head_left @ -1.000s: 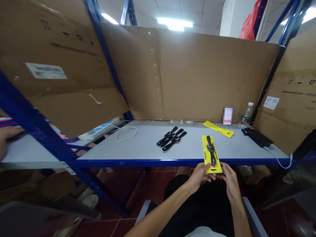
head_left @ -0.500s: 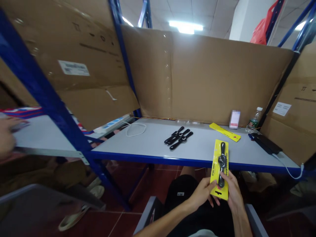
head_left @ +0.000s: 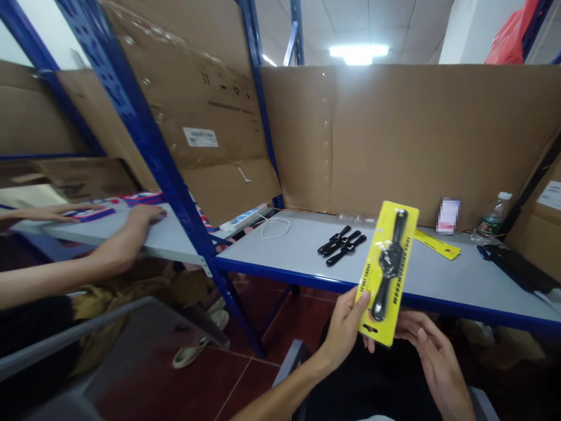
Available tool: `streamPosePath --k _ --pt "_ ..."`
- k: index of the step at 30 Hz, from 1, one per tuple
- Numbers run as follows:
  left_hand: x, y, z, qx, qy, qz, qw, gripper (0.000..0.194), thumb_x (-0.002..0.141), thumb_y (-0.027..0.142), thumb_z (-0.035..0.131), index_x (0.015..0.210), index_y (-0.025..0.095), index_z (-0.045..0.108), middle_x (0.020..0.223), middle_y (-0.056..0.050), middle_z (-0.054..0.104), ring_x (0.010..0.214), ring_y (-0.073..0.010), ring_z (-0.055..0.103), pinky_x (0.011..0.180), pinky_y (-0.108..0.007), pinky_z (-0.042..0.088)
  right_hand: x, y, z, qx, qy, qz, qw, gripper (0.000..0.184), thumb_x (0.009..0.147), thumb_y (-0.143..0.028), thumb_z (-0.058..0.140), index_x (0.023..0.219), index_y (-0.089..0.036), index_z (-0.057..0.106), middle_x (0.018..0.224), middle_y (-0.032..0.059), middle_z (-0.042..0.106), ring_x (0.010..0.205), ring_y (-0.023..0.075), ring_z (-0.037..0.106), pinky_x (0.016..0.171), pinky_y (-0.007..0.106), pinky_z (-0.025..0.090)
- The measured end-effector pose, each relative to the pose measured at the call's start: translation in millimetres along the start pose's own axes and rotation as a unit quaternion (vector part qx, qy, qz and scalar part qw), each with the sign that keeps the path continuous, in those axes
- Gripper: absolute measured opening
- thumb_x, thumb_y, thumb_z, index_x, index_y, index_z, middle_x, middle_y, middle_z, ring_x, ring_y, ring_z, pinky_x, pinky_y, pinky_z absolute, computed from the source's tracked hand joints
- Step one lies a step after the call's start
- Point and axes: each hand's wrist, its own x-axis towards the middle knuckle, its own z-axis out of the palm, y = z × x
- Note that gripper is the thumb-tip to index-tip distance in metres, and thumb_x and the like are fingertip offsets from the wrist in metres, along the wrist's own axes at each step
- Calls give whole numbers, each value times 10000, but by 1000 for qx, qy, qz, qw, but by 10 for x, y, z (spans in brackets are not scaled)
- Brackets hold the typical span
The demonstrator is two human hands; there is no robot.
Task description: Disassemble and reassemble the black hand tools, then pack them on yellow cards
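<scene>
A yellow blister pack [head_left: 372,263] with a black spokeshave [head_left: 391,260] under clear plastic is held up above the table's front edge. My left hand [head_left: 348,321] grips its lower left corner, thumb on the front and fingers behind. My right hand [head_left: 432,345] is just beside the lower right edge, its fingers loosely bent and apart, holding nothing; whether a fingertip touches the card is hard to tell. Several loose black spokeshaves [head_left: 342,244] lie grouped on the grey table [head_left: 280,254]. Behind the pack, partly hidden, lies yellow card packaging [head_left: 438,244].
At the table's back right stand a blurred-out phone-like item [head_left: 447,215] and a plastic bottle [head_left: 493,217]. A black case [head_left: 521,266] with a white cable lies near the right edge. Cardboard panels [head_left: 394,134] wall the table. To the left, another person's hands [head_left: 142,219] work at a neighbouring table.
The pack has been raised and brought closer, tilting to the right. My right hand has let go and moved off its right edge. The view has turned left, revealing more of the neighbouring person.
</scene>
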Motion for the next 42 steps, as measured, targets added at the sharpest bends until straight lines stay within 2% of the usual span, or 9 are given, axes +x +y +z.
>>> streamPosePath --k 5,10,13,19,25,31,36,39,42 --pt "-115 -132 -69 23 53 6 998 514 892 670 603 886 157 572 612 2 635 361 -109 580 329 -163 385 60 87 118 45 -24 21 998 448 888 -576 682 1117 -199 756 1111 157 757 1021 305 715 903 449 584" --pt "-195 -538 63 35 43 -55 997 600 792 743 666 844 149 603 587 20 573 375 -105 548 335 -197 435 28 325 333 156 -7 115 981 528 749 -617 801 1011 -164 731 872 125 768 602 248 700 494 353 570" --pt "-175 -694 64 32 27 -91 995 646 759 783 666 866 147 627 600 12 593 365 -112 534 332 -225 447 34 387 399 215 14 142 966 480 736 -535 834 995 -146 726 913 145 776 561 228 681 405 301 517" --pt "-181 -773 -33 74 13 -78 994 654 740 797 670 805 146 656 592 2 594 356 -120 523 342 -243 440 78 338 436 251 -63 157 953 581 698 -403 832 1194 -125 714 1106 178 767 631 207 703 390 223 477" --pt "-148 -796 -210 105 -15 -57 993 623 796 749 656 958 150 707 613 -9 639 420 -153 577 401 -268 492 52 304 458 181 -1 106 978 493 712 -367 784 1137 -119 745 1149 179 758 580 192 690 387 235 469" --pt "52 -671 -281 91 -42 -73 992 662 751 802 650 861 149 671 643 -52 681 470 -169 621 401 -249 465 78 -184 359 155 40 7 987 473 749 -330 798 1177 -144 721 999 115 782 885 253 737 825 377 588" --pt "82 -695 -318 121 -22 -106 987 721 642 864 672 740 151 651 593 -67 672 458 -196 618 411 -280 472 212 -524 415 197 -28 4 980 656 759 -554 811 1230 -120 670 942 123 764 791 236 719 755 380 575" --pt "65 -705 -400 151 43 -90 983 689 596 844 712 765 177 673 568 -32 658 477 -197 607 442 -292 503 235 -393 497 229 -62 44 970 840 748 -773 701 1213 -74 677 914 156 756 804 262 719 725 391 570" --pt "69 -601 -423 160 106 -74 979 679 602 836 698 879 217 707 574 2 650 540 -213 641 461 -286 522 255 -2 580 239 -59 103 964 873 750 -810 663 1144 -33 698 890 179 748 824 276 725 750 395 564"
